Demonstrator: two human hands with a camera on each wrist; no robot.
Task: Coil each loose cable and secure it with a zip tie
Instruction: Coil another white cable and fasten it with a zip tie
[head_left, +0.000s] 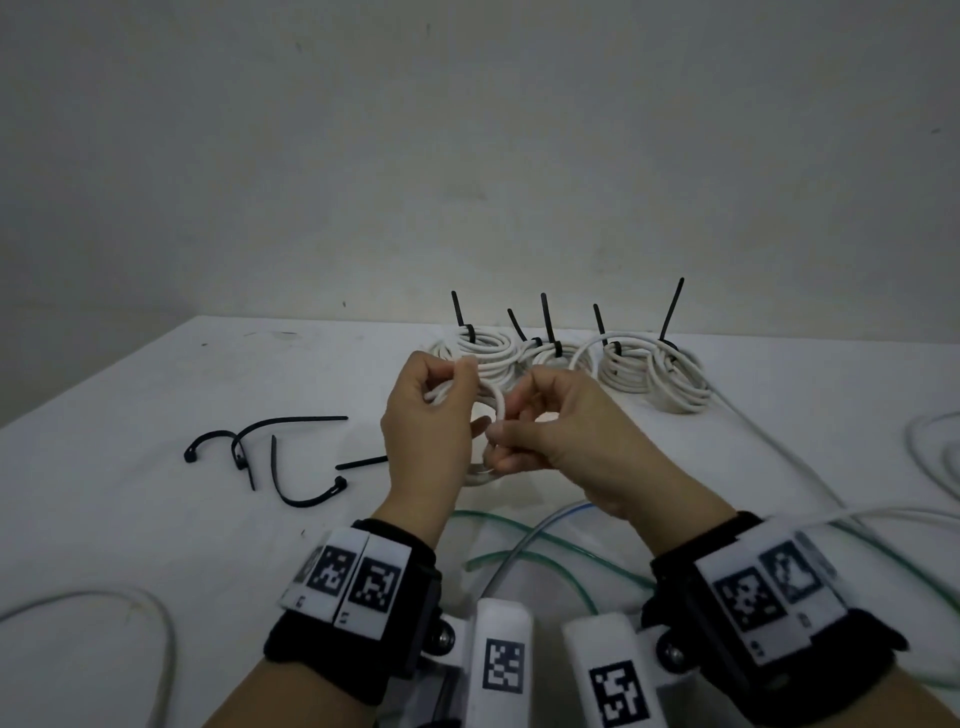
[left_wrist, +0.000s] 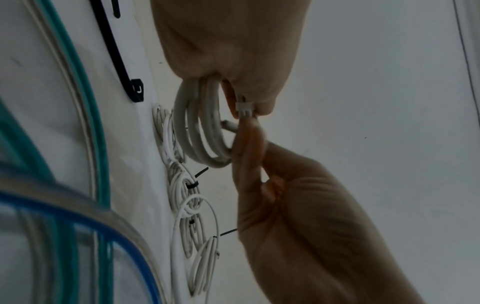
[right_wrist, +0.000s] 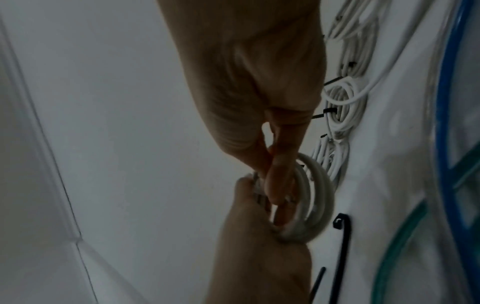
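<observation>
Several loose black zip ties (head_left: 270, 457) lie on the white desk (head_left: 130, 519) at the left, and just right of them the left hand (head_left: 426, 431) is raised above the desk, its grip closed with curled fingers around one side of a small white cable coil (head_left: 493, 410). To the right, the right hand (head_left: 561, 431) pinches the opposite side of that coil between thumb and fingers, with the cable's white connector (left_wrist: 244, 108) at the fingertips. Behind the hands a row of tied white coils (head_left: 571, 358) sits on the desk, black tie tails upright, while green and blue cables (head_left: 524, 540) trail near the wrists.
</observation>
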